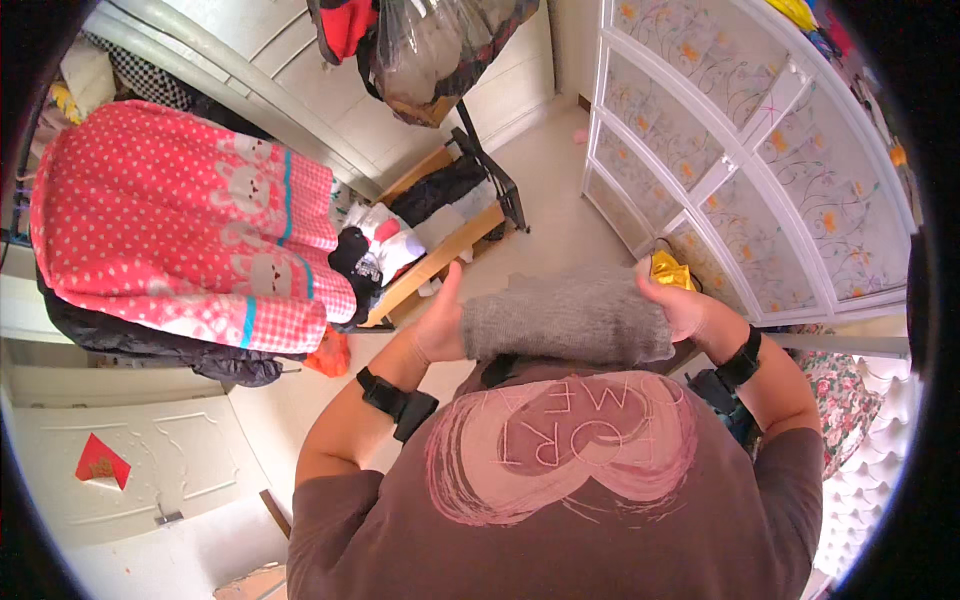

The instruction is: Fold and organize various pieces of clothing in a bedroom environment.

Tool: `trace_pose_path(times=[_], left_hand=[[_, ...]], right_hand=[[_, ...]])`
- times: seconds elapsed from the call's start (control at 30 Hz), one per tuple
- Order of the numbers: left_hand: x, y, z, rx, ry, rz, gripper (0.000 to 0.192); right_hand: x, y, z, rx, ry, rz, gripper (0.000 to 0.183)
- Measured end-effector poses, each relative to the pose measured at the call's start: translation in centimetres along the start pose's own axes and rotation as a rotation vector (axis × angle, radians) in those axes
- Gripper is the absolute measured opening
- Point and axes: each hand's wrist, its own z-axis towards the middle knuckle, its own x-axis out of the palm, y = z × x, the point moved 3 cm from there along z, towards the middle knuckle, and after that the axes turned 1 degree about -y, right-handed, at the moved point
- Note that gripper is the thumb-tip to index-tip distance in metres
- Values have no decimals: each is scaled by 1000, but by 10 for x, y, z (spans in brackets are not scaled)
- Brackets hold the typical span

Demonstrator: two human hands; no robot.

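A folded grey knit garment (566, 319) is stretched between my two hands, in front of my chest. My left hand (441, 322) holds its left end, thumb raised and fingers hidden beneath or behind the knit. At the right end, my right hand (675, 304) grips the fabric with the thumb on top. The garment's underside cannot be seen. Both of my forearms wear black straps with small devices.
To the left hangs a pink polka-dot robe (172, 232) over a dark jacket (150, 330). A wooden-edged rack (439, 262) holds clothes. A floral-panelled white cabinet (720, 157) stands right, near a yellow bag (670, 271). Plastic bags (435, 56) hang ahead; a white door (142, 465) is lower left.
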Motion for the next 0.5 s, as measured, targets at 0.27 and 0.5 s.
trace_pose_path(times=[0.27, 0.5], left_hand=[[20, -15, 3, 38, -456, 854, 53], [98, -40, 14, 124, -271, 1219, 49]], right_hand=[[69, 111, -32, 352, -868, -1661, 69], [126, 126, -2, -1168, -321, -1973, 80]])
